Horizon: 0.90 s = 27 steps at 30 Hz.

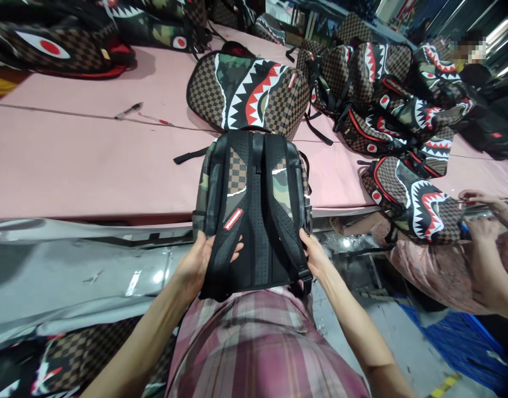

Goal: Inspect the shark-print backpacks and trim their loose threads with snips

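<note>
A black-backed backpack [260, 221] lies with its straps facing up, its top on the table edge and its bottom end over my lap. Checkered and camouflage panels show on its shoulder straps. My left hand [199, 262] holds the left strap, its fingers passing underneath and their tips showing on the inner side. At the right strap, my right hand [314, 253] is closed, with the thumb on top and most fingers hidden. Touching the top of this bag is another backpack [254, 94], brown-checkered with a red-and-white shark-mouth print.
On the pink table [79, 149] lie a black pen [129, 110] and a red pen [155, 119]. Several shark-print backpacks [370, 66] crowd the right side. A person's hands [483, 215] are at a backpack [423, 202] on the right. A blue crate [456, 348] sits on the floor.
</note>
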Motion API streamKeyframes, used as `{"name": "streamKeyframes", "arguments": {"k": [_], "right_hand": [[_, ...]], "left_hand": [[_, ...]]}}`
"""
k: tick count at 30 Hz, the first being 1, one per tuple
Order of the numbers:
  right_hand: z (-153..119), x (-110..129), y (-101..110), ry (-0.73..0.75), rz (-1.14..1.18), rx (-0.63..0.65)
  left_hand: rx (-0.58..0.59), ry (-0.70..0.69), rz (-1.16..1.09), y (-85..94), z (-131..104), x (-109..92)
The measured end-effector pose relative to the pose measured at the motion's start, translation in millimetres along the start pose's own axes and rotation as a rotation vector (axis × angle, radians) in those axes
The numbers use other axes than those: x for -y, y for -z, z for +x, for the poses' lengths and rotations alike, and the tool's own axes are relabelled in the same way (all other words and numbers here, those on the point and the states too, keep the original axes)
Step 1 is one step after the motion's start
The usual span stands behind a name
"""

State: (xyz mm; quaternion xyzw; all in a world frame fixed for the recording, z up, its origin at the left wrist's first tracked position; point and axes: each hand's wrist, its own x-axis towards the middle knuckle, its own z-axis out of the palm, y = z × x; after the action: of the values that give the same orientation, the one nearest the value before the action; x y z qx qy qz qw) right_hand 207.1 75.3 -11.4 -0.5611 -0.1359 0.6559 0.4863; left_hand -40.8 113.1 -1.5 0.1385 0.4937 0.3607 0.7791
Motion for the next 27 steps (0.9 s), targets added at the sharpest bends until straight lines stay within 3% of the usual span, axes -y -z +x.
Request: {"name": "streamKeyframes", "arguments": {"k": [16,21,24,27], "right_hand": [[-2,-2,-4,0.100,-0.096,-0.086],[3,19,-14,0.226,-0.117,-0.104],[21,51,-28,0.242,-0.002,-0.043],[52,85,-40,0.232,0.163,0.012]], "left_hand": [[0.087,-0.003,-0.130,-0.9,3,-4],[0.086,0.010,-0.069,-2.1,5,-13],[-0.021,-0.151,0.045,-1.5,17,-32],[-0.172,-0.516,0.287,-9.2,40,-71]]}}
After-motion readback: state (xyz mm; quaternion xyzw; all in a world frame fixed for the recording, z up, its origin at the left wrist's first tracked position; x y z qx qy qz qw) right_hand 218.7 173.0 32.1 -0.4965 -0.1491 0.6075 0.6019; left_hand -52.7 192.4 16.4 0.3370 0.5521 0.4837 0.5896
